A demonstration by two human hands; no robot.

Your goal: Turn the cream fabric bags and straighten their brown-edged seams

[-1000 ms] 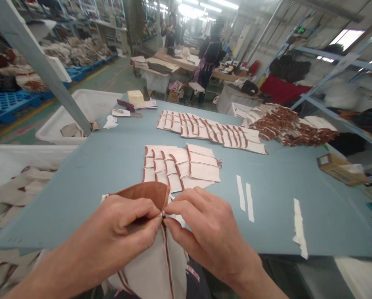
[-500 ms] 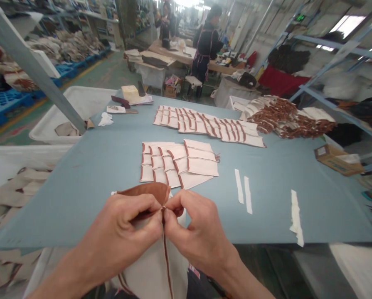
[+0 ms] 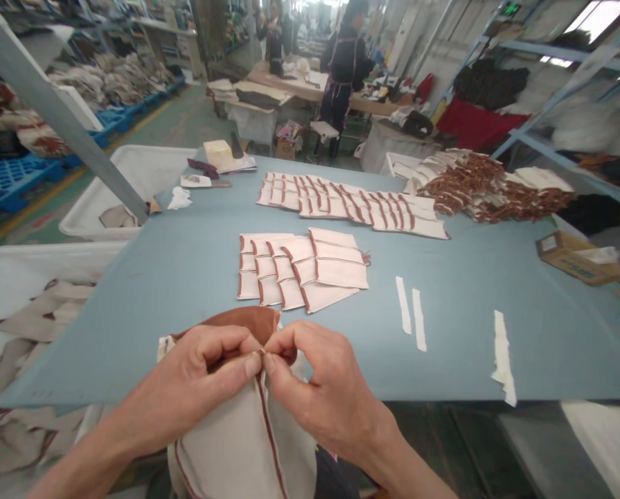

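Note:
A cream fabric piece [image 3: 226,443] with brown seams and a brown inner face hangs at the table's near edge, shaped like an open pouch. My left hand [image 3: 206,374] pinches its upper edge at the middle seam between thumb and forefinger. Right beside it, my right hand [image 3: 320,381] pinches the same edge, and the fingertips of both almost touch. The exact spot gripped is partly covered by the fingers. Just beyond my hands, several overlapping cream panels [image 3: 335,270] with brown edging lie fanned out on the blue-grey table [image 3: 185,270].
Farther back lies a row of similar panels [image 3: 351,201], with a heap of brown-edged pieces [image 3: 476,184] to its right. White strips [image 3: 504,357] and a cardboard box [image 3: 574,256] are on the right. White bins [image 3: 127,163] of fabric stand left. A person [image 3: 341,62] stands beyond the table.
Both hands have shifted slightly left with the fabric piece, still pinching its edge. More of the cream front shows below my left hand. The camera view has also moved a little.

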